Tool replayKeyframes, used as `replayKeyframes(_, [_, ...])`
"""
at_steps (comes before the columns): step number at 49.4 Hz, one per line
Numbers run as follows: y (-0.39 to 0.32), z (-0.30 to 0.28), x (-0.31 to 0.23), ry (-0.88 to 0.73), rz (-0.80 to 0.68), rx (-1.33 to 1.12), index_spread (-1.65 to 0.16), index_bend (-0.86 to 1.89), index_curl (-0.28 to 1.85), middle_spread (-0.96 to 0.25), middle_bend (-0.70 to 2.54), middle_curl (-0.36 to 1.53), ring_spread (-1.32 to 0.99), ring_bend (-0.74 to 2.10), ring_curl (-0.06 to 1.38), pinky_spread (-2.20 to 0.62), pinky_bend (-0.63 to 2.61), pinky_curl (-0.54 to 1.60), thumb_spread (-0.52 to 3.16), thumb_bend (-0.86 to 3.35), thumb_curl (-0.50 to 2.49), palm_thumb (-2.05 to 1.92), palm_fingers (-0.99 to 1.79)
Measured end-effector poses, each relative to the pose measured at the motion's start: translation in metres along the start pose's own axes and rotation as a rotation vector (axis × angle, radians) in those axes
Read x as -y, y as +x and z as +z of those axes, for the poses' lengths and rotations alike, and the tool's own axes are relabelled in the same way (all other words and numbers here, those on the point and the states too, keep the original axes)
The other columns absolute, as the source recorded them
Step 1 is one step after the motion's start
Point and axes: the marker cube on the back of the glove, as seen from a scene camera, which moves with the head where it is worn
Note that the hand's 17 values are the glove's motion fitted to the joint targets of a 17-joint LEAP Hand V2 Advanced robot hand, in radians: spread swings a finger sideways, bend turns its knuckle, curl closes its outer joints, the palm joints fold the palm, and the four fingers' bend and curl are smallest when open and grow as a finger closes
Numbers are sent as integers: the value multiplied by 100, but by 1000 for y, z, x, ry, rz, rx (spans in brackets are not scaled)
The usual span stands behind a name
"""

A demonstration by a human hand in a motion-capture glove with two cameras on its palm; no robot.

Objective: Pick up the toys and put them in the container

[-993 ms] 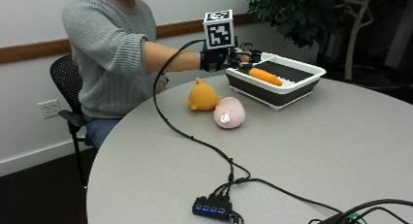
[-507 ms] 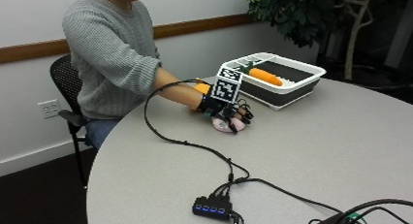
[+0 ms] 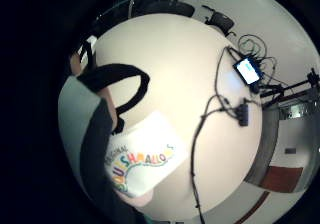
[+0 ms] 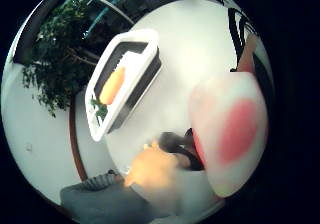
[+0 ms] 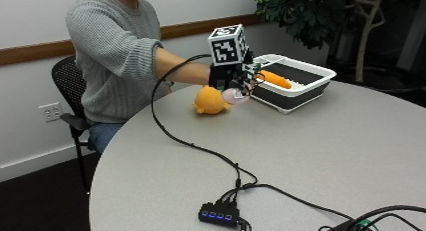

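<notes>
Pale pink soft plush toy with a darker pink patch [image 5: 234,96] is off the bench, held up in my gloved right hand [image 5: 229,81]. The hands' fingers curl round it; its white printed tag [image 3: 142,159] hangs by the palm. It's in the air between the orange rounded plush toy [image 5: 210,101] and the white-rimmed, dark-walled rectangular container [image 5: 299,86], just short of the near rim, not over it yet. The orange plush sits on the round grey bench [image 5: 319,156], beside the container, untouched. An orange carrot-shaped toy [image 5: 274,79] already lies inside the container. My read: one in, one in transit, one left, so roughly halfway. Black cable [image 5: 193,146] trails across the bench to a small black hub [image 5: 218,212].
</notes>
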Motion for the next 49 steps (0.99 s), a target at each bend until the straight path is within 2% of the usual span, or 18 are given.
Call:
replayKeyframes(8, [-31,-18,20,8,-49,18,-42,51,74,-23,84,67,-52,95,62,-38,97,51,88,14,67,50,99])
replayKeyframes(15, [-128,-26,54,15,-161,140,-42,54,81,-23,89,73,-55,99,66,-39,101,53,81,12,73,51,92])
replayKeyframes(21, [-218,-26,83,7,-205,149,-42,55,87,-22,90,78,-56,100,69,-39,106,55,77,10,78,50,85])
replayKeyframes(28, [-261,-25,102,-28,-220,161,-43,54,92,-22,88,81,-57,100,71,-38,108,55,76,7,82,49,70])
replayKeyframes(32, [-266,-17,103,-135,-203,149,-43,42,93,-23,81,81,-56,100,72,-36,111,55,81,5,82,46,48])
replayKeyframes(34, [-264,-16,102,-180,-210,160,-41,28,88,-23,67,75,-50,84,69,-28,113,58,98,-6,73,25,-5])
replayKeyframes(35, [-263,-16,101,-192,-216,168,-39,19,86,-21,51,71,-43,71,68,-23,121,62,99,-12,68,15,-46])
replayKeyframes(37, [-261,-19,99,-198,-230,176,-38,13,79,-18,37,64,-35,51,62,-17,114,56,100,-14,63,2,-63])
replayKeyframes(41, [-254,-22,95,-193,-244,129,-37,7,65,-15,22,56,-25,27,51,-9,101,49,105,-9,57,-5,-52])
replayKeyframes(45, [-231,-24,92,-186,-201,-24,-35,8,58,-13,13,50,-18,14,44,-4,92,44,108,-7,51,-7,-43])
replayKeyframes(49, [-239,-26,83,-195,-265,112,-34,9,53,-12,11,46,-13,12,39,0,85,41,111,-6,47,-6,-37])
